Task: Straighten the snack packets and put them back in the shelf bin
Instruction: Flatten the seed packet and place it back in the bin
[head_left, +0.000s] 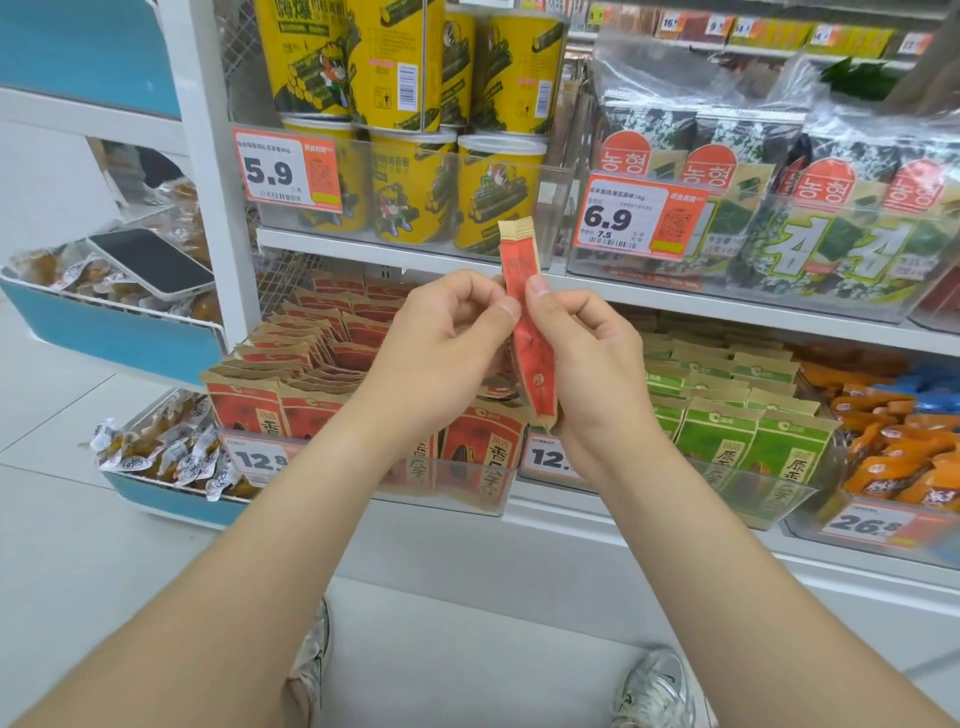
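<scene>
I hold a red and tan snack packet (522, 291) edge-on and upright in front of the shelf. My left hand (441, 343) pinches its left side with thumb and curled fingers. My right hand (587, 358) grips its right side, thumb near the top. Behind and below them stands the clear shelf bin (462, 480) full of matching red packets (311, 343), some leaning unevenly. The lower part of the held packet is partly hidden by my right palm.
A bin of green packets (727, 415) sits to the right, orange packets (893, 441) beyond it. Yellow canisters (415, 192) and seaweed packs (779, 208) fill the shelf above. A blue side rack (130, 332) with wrapped snacks and a phone (150, 262) stands left.
</scene>
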